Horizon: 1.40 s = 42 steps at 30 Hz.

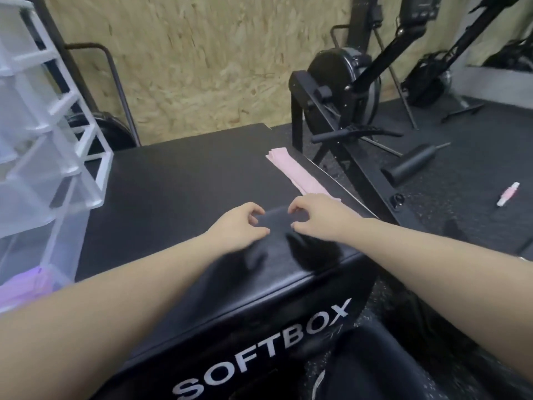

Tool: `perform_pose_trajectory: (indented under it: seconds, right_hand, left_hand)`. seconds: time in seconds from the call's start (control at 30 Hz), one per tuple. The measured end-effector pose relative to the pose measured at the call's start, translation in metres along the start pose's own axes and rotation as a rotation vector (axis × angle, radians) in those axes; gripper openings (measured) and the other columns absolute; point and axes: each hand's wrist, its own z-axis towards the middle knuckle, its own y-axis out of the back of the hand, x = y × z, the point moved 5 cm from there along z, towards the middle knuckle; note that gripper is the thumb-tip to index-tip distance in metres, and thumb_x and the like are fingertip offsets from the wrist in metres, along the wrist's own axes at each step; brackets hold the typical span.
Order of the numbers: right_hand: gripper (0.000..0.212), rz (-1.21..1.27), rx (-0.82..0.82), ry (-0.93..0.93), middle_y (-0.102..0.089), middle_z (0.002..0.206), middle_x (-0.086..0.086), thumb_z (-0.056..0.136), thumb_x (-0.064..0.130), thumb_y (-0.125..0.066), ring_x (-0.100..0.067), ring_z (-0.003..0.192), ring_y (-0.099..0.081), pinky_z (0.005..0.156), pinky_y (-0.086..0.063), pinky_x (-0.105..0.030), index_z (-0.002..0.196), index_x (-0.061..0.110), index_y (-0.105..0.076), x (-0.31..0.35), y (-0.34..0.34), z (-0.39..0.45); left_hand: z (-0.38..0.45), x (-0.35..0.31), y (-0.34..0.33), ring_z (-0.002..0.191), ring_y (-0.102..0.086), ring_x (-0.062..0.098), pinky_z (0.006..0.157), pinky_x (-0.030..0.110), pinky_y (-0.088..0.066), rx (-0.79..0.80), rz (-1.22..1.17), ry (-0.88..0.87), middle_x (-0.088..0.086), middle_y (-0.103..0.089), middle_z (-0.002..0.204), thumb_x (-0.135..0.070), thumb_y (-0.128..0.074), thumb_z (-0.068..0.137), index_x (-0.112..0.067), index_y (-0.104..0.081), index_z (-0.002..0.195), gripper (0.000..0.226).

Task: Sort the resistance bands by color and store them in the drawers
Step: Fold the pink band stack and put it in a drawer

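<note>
Black band (pixel 277 217) lay near the box's (pixel 173 180) front edge, pinched at both ends.
Left hand (pixel 239 226) and right hand (pixel 314 217) gripped it; pink bands (pixel 291 171) lay at the right edge; drawers (pixel 37 157) at left held purple bands (pixel 26 287).

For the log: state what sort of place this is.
Most likely a gym: a black padded SOFTBOX plyo box, a rowing machine beside it, speckled rubber flooring, and pink resistance bands on the box.

Black band (pixel 276 218) flat on black box top, mid-front; pink bands (pixel 294 174) stacked near right edge; drawers (pixel 34 145) left.
</note>
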Motion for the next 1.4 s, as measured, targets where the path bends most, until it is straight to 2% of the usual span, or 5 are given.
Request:
perform_pose_trajectory:
  seconds: [0.4,0.9,1.07,1.23,1.4]
  right_hand:
    - [0.063,0.139,-0.068,-0.094,-0.055,0.139,0.006,0.076,0.047,-0.081,-0.021,0.130,-0.048,0.110,-0.038,-0.047,0.132,0.032,-0.058,-0.116,-0.009,0.028]
    - [0.031,-0.083,-0.054,0.010,-0.065,0.116,0.001,0.087,0.018,-0.061,-0.025,0.108,-0.062,0.091,-0.047,-0.035,0.116,0.024,-0.070,-0.114,0.001,0.042]
    - [0.007,0.029,-0.171,-0.049,-0.066,0.083,0.001,0.084,0.027,-0.063,-0.029,0.090,-0.063,0.070,-0.042,-0.033,0.085,0.022,-0.068,-0.103,0.001,0.041]
    - [0.014,0.209,-0.191,-0.076,-0.069,0.080,0.001,0.083,0.034,-0.067,-0.020,0.078,-0.061,0.065,-0.045,-0.032,0.085,0.020,-0.069,-0.062,-0.005,0.029]
    - [0.012,0.307,-0.152,-0.086,-0.064,0.070,0.003,0.083,0.028,-0.067,-0.015,0.068,-0.058,0.056,-0.042,-0.029,0.072,0.024,-0.062,-0.015,-0.017,0.017]
  left_hand:
    - [0.071,-0.051,-0.071,0.099,-0.061,0.016,0.080,0.021,-0.040,-0.052,-0.219,0.006,-0.002,-0.060,0.117,-0.019,-0.067,0.087,-0.023,-0.057,0.124,0.038]
    - [0.074,-0.047,-0.080,0.094,-0.063,0.014,0.069,0.022,-0.047,-0.053,-0.417,0.102,-0.007,-0.061,0.113,-0.022,-0.062,0.090,-0.028,-0.060,0.117,0.028]
    - [0.075,-0.046,-0.084,0.100,-0.066,0.016,0.095,0.033,-0.056,-0.064,-0.688,0.194,0.003,-0.063,0.114,-0.024,-0.064,0.092,-0.018,-0.060,0.110,0.019]
    - [0.066,-0.039,-0.090,0.105,-0.069,0.014,0.090,0.030,-0.057,0.032,-1.003,0.224,0.001,-0.068,0.120,-0.061,-0.068,0.077,-0.018,-0.060,0.127,0.067]
    - [0.040,-0.017,-0.079,0.095,-0.074,0.022,0.088,0.035,-0.059,-0.064,-1.131,0.258,0.011,-0.072,0.115,-0.051,-0.065,0.082,-0.005,-0.053,0.132,0.069]
